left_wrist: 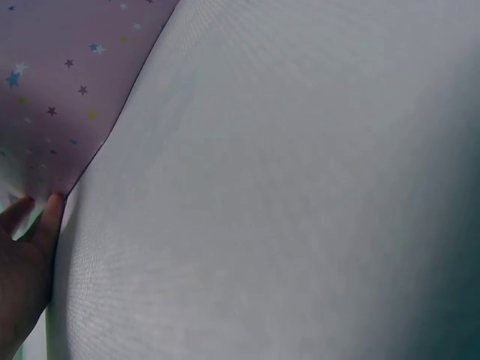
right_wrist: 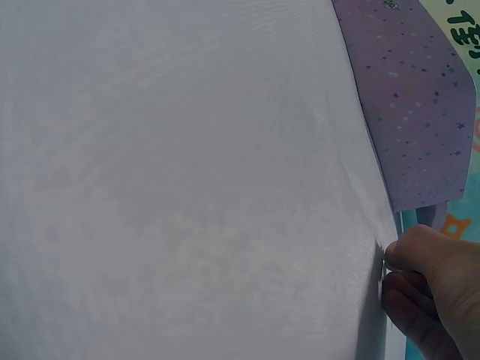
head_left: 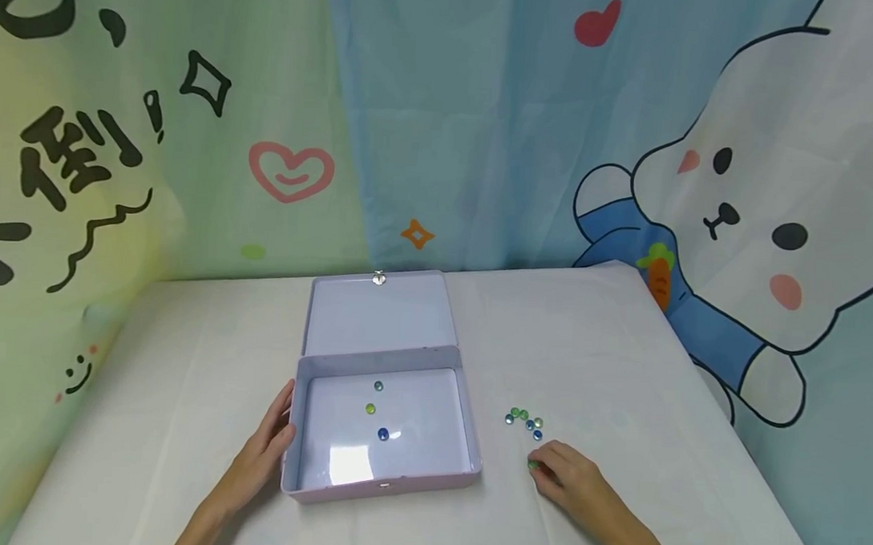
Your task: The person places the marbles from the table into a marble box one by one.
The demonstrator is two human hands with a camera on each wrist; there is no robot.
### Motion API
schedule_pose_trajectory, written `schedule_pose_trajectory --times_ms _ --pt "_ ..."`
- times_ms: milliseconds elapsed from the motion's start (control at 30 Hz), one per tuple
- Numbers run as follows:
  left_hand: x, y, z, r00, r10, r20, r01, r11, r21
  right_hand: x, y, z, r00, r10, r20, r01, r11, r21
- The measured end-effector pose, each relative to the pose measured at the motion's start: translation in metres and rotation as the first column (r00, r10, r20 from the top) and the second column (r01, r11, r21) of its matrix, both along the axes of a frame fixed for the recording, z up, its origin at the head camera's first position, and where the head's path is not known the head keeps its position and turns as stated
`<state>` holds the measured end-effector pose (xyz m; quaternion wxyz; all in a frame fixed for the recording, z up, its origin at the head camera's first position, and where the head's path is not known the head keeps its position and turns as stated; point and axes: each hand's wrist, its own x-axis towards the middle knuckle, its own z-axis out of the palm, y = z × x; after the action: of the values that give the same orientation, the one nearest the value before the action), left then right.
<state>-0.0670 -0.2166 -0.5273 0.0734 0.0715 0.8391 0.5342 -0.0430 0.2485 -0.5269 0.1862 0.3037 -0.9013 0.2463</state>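
Note:
A lilac tin box [head_left: 384, 486] lies with its lid [head_left: 380, 315] laid back. Inside sit three small glass marbles: a teal one [head_left: 378, 386], a yellow-green one [head_left: 370, 408] and a blue one [head_left: 383, 434]. My left hand [head_left: 253, 458] rests its extended fingers against the box's left wall, and the left wrist view shows those fingers [left_wrist: 51, 217] at the star-printed side. To the right of the box, my right hand [head_left: 577, 482] pinches a green marble [head_left: 532, 464] between thumb and fingertips, low over the cloth. Just beyond it lies a loose cluster of green and blue marbles [head_left: 530, 425].
A white cloth [head_left: 593, 334] covers the table, with its right edge sloping down beside a printed curtain. That curtain [head_left: 441, 128], with cartoon figures and hearts, hangs right behind the table and along both sides. Light glares off the box floor near its front.

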Motion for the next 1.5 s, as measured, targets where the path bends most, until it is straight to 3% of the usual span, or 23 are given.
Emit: schedule_pose_trajectory --times_ms 300,500,767,967,1133,1267,1500 --pt "0.004 0.0 0.0 1.0 -0.006 0.017 0.006 1.0 0.023 -0.004 0.003 0.0 0.997 0.043 0.069 -0.041 0.999 -0.028" --pt "0.005 0.0 0.001 1.0 0.01 0.009 -0.01 1.0 -0.008 -0.015 0.002 0.012 0.984 0.12 0.133 -0.096 0.981 -0.168" --pt "0.007 0.001 0.003 0.999 0.033 0.016 -0.032 0.999 -0.03 -0.042 -0.013 0.053 0.961 0.169 0.22 -0.1 0.951 -0.292" --pt "0.006 0.001 0.003 1.0 0.022 0.014 -0.022 1.0 -0.006 -0.071 -0.039 0.096 0.948 0.148 0.283 -0.086 0.971 -0.223" --pt "0.003 0.0 0.0 1.0 0.008 -0.007 -0.008 1.0 0.008 -0.096 -0.069 0.123 0.928 0.196 0.316 -0.139 0.971 -0.193" --pt "0.001 0.0 0.001 1.0 0.002 -0.006 -0.002 1.0 0.01 -0.113 -0.095 0.135 0.907 0.247 0.34 -0.189 0.962 -0.196" --pt "0.001 0.001 0.003 1.0 -0.001 0.003 0.001 1.0 0.015 -0.131 -0.139 0.142 0.873 0.374 0.313 -0.32 0.924 -0.21"
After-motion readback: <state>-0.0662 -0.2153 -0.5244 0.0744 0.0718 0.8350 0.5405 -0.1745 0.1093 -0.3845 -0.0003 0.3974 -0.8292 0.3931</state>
